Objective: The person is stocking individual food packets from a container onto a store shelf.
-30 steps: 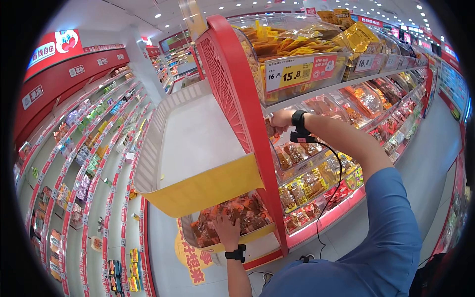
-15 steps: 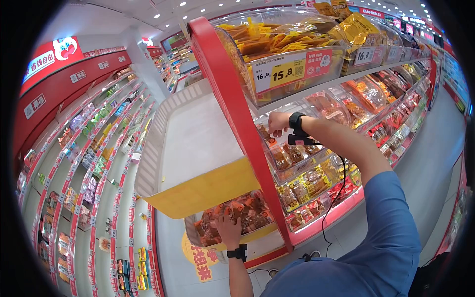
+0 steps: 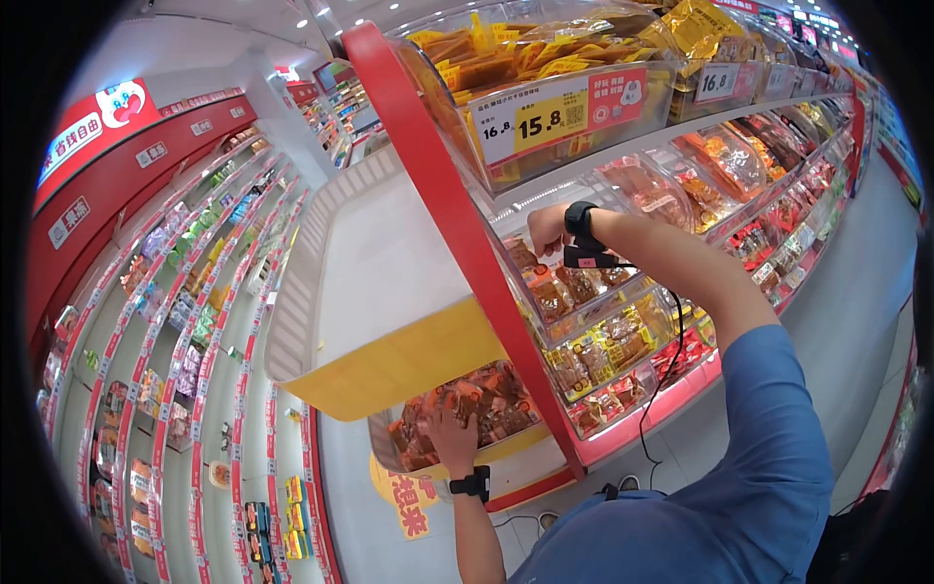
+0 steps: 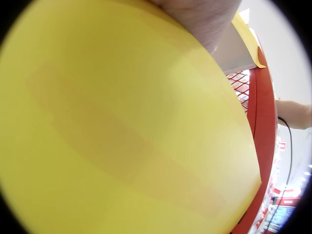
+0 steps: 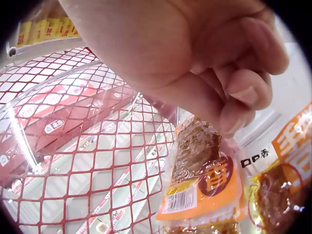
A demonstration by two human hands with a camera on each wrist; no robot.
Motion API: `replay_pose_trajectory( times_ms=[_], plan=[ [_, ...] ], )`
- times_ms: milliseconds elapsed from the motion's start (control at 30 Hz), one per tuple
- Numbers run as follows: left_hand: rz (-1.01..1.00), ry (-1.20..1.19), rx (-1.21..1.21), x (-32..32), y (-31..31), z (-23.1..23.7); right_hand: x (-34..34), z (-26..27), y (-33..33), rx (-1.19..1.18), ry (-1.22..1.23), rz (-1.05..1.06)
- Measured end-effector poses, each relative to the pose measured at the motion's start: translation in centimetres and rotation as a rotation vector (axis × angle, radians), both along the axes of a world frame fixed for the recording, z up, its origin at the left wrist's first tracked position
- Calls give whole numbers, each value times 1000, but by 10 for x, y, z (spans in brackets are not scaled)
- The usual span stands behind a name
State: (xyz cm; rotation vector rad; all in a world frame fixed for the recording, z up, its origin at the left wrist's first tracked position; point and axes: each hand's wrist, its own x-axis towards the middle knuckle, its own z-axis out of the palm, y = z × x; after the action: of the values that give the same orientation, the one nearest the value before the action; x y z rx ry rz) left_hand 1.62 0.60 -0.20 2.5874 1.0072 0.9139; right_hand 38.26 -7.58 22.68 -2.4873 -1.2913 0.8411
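Packets [image 3: 501, 397] of brown snack food in clear wrapping with orange labels lie heaped in the lower basket [image 3: 514, 444], low at the near middle of the scene, and the person's left hand [image 3: 454, 438] rests on the left part of the heap with its fingers apart, back of the hand upward. Just above and further left is the upper basket [image 3: 389, 375], with a yellow front panel and slatted pale sides; in the left wrist view a yellow panel [image 4: 117, 122] fills most of the sight and hides nearly all of that hand. To the right of the baskets a red frame [image 3: 443, 195] slants from far to near, and beyond it the right hand [image 3: 551, 232] reaches into a clear shelf bin. Its fingers are curled and close together, the tips at the upper edge of a single packet [image 5: 195, 170] with an orange label and a barcode; I cannot tell whether they pinch it. That packet leans just beside red mesh [image 5: 92, 175] on its left, and another packet [image 5: 275, 195] lies near on the right. Over the right hand a shelf carries a price sign [image 3: 540, 122] in front of yellow pouches [image 3: 535, 51]; under it run rows of yellow packs [image 3: 605, 348] and red packs [image 3: 608, 404]. A blue sleeve [image 3: 769, 389] covers the right upper arm, a black cable [image 3: 662, 384] hangs below the forearm, and long stocked shelves [image 3: 185, 321] stretch away on the far left
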Motion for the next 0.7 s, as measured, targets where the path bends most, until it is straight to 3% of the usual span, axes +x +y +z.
replay_pose_trajectory(
  times_ms=[233,433,533,600,633,700],
  plan=[
    [-27,-7,-23,-2,2,-3,2,0,4,-86,-62,127],
    [-67,-217,92,0,-2,3,-18,31,-11,-16,-223,107],
    [-229,-470,-175,-8,-16,26,-34,48,-27,-76,-324,240],
    [-234,-424,-455,-25,-25,32,-48,57,-46,-129,-534,228],
    [-237,-401,-592,-34,-30,36,-56,59,-68,45,-656,332],
    [-365,-400,-567,-51,-51,55,-75,57,-112,477,-817,477]
  ],
)
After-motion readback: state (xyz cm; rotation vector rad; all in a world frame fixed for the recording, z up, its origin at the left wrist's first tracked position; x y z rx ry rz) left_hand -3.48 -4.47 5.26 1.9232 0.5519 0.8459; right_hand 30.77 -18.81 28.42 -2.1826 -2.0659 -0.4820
